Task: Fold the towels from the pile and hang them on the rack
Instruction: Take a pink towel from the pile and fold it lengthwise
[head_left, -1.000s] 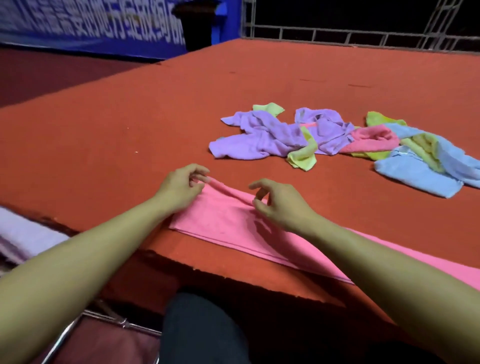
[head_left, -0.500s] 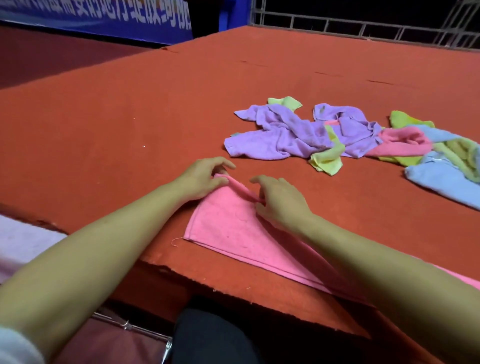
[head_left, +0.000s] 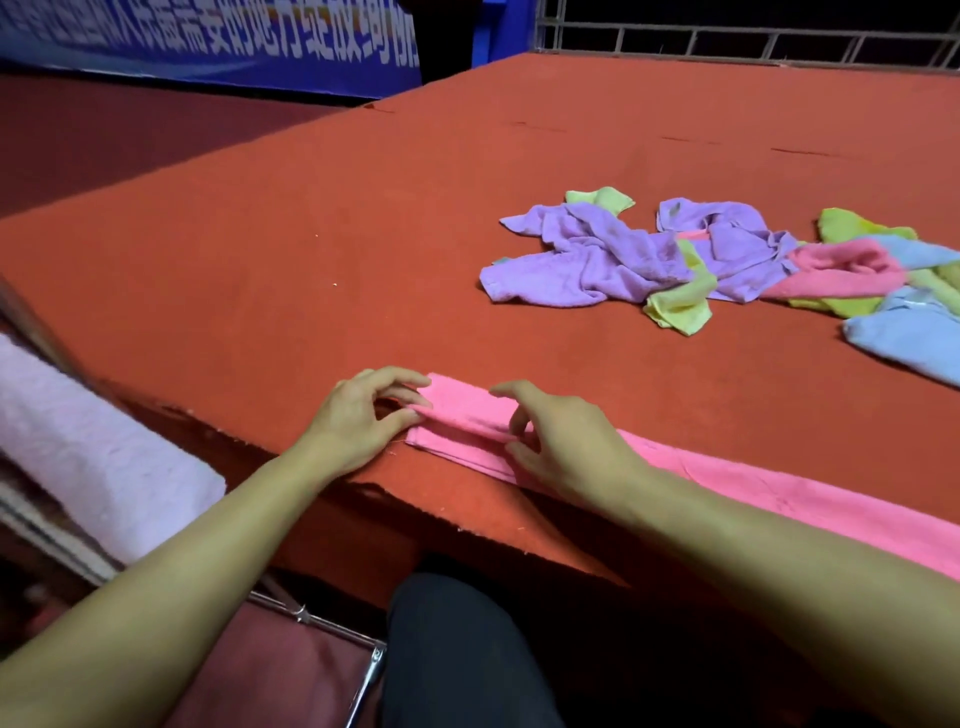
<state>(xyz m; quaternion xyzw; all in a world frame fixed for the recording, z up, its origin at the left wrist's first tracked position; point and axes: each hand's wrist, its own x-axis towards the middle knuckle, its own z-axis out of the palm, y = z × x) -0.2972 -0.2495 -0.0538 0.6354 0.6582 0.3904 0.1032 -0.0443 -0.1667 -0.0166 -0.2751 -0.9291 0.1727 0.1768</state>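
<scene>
Since half a second ago the pink towel (head_left: 467, 410) is folded narrower along the bench (head_left: 260, 260) edge; left hand (head_left: 358, 421) and right hand (head_left: 566, 441) both pinch its fold.

An indoor hall or event venue, not a home. Both hands pinch a pink towel (head_left: 467, 415) at the near edge of a big platform (head_left: 311, 234) covered in red felt carpet. Far beyond that grip hangs a blue banner (head_left: 208, 41) with white lettering, and a metal railing (head_left: 727, 41) backs the platform's far edge against darkness.
</scene>
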